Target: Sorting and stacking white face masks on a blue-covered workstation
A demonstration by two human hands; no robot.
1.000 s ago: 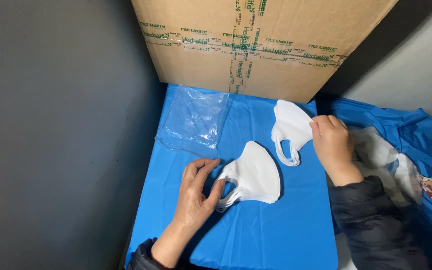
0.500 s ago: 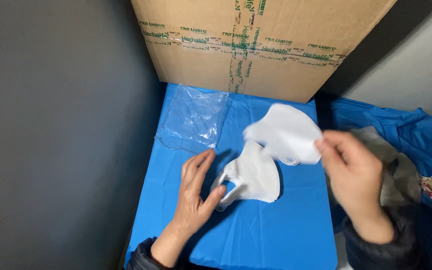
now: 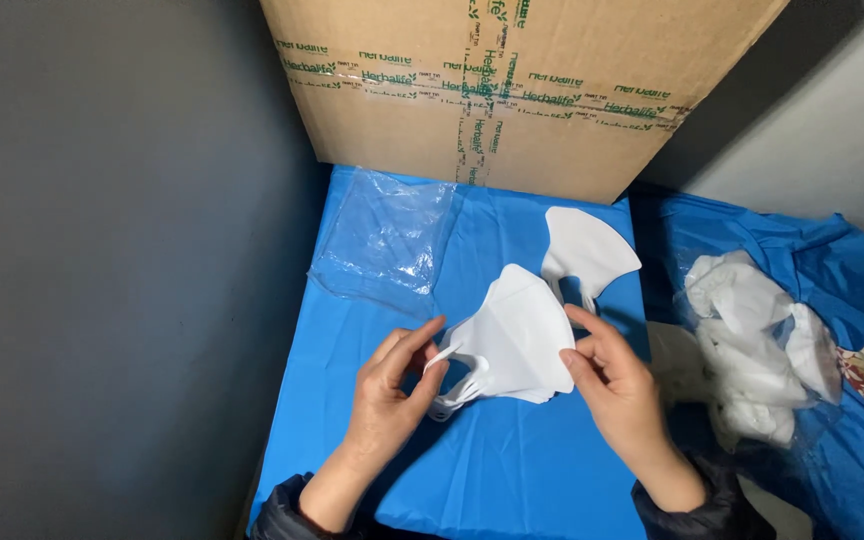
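Where the dark wall closes the left side, I see a clear plastic bag (image 3: 387, 235) flat on the blue sheet (image 3: 512, 480). My left hand (image 3: 389, 385) pinches the ear loops of the white mask stack (image 3: 514, 335); how many masks, I cannot tell. My right hand (image 3: 614, 385) grips its right edge. Another mask (image 3: 584, 248) lies behind, below the cardboard box (image 3: 512, 90). A bag of masks (image 3: 762, 350) crowds the right.
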